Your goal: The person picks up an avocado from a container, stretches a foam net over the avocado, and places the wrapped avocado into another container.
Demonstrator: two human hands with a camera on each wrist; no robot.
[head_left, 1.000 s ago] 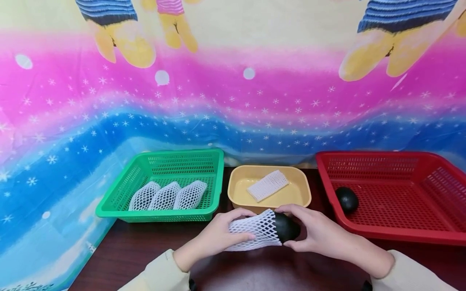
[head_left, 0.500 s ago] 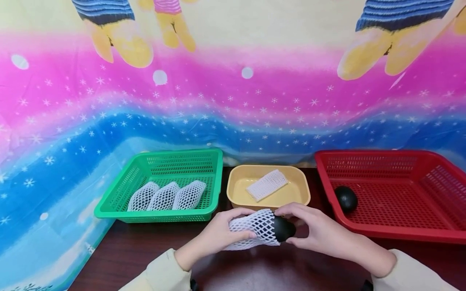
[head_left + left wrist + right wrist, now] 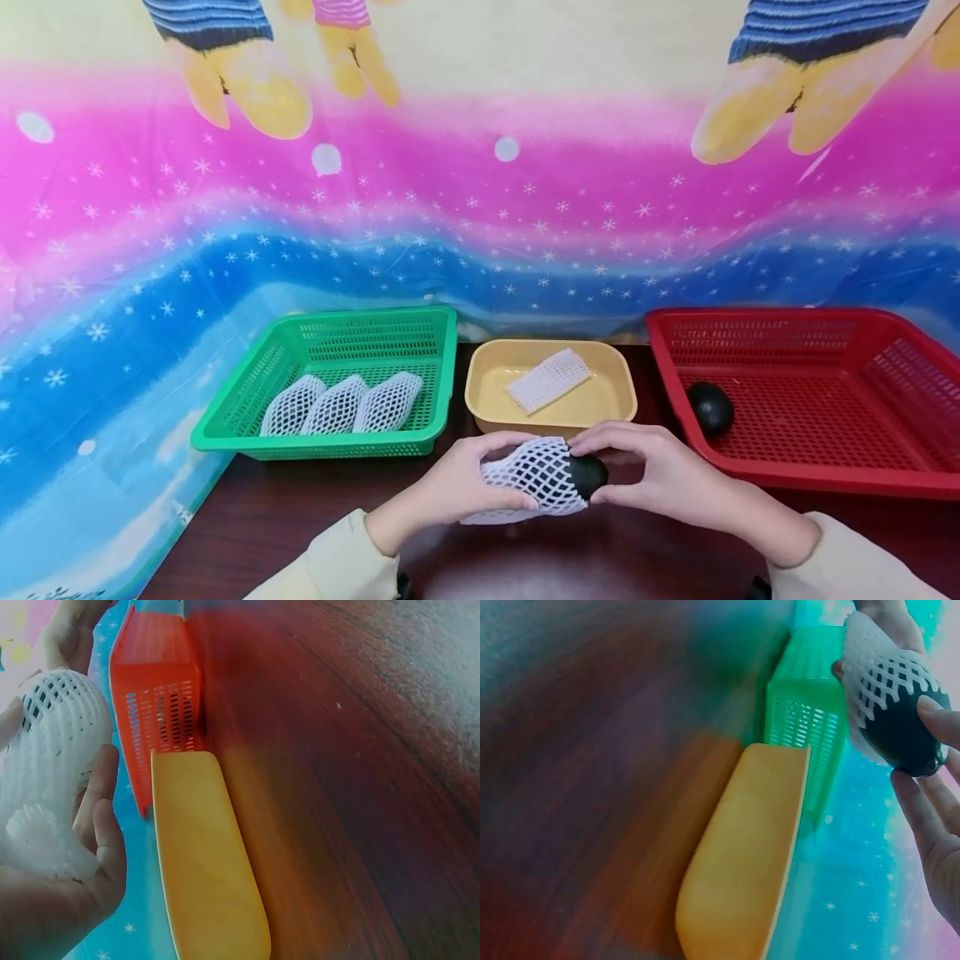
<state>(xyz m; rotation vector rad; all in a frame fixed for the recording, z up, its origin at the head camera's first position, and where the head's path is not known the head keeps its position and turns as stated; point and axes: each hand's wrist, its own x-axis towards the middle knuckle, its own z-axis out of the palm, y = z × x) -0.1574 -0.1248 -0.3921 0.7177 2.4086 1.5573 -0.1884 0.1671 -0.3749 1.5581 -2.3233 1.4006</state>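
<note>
A dark avocado (image 3: 588, 477) sits partly inside a white foam net sleeve (image 3: 534, 473), above the table in front of the yellow tub. My left hand (image 3: 467, 482) grips the sleeve, thumb in front and fingers behind. From the right, my right hand (image 3: 663, 477) holds the bare end of the avocado between thumb and fingers, with fingertips at the sleeve's rim. The right wrist view shows the avocado's rounded tip (image 3: 911, 739) sticking out of the net. In the left wrist view the sleeve's loose tail (image 3: 45, 825) lies in the left palm.
A green basket (image 3: 442, 367) at left holds several net-wrapped avocados (image 3: 390, 404). The yellow tub (image 3: 480, 400) behind the hands contains a flat foam net sleeve (image 3: 551, 382). At right, a red basket (image 3: 825, 475) has one bare avocado (image 3: 711, 410) near its left wall.
The sleeve's rim has moved further over the avocado, so less of its dark end shows. Both hands have kept their hold and shifted slightly. The baskets and tub stay put.
</note>
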